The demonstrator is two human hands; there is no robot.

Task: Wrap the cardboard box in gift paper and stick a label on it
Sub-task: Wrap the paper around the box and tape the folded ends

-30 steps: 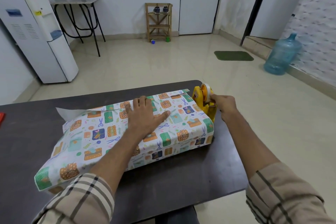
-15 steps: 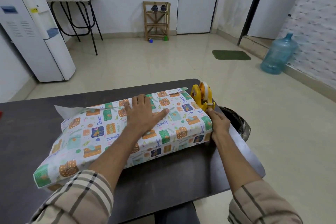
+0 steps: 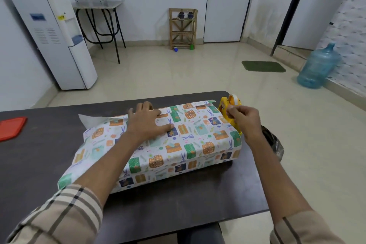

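A flat box covered in white gift paper [image 3: 178, 144] with printed presents and scissors lies on the dark table [image 3: 35, 160]. My left hand [image 3: 147, 123] rests flat on top of it, fingers spread, pressing the paper's overlapping edge. A loose white flap of paper [image 3: 93, 120] sticks out at the far left end. A yellow tape dispenser [image 3: 225, 106] stands at the box's far right corner. My right hand [image 3: 242, 120] is raised in front of it, thumb and forefinger pinched together; whether a tape strip is between them is too small to tell.
A red lid [image 3: 11, 128] lies at the table's left edge. A black bin with a plastic liner [image 3: 274, 143] stands on the floor by the right edge. Further off are a water dispenser [image 3: 57, 39], a wooden rack [image 3: 183, 27] and a blue water jug [image 3: 316, 67].
My right hand rose from the table edge beside the box up to the dispenser, fingers now pinched. My left hand stayed pressed on the paper. The view shifted, bringing the red lid in.
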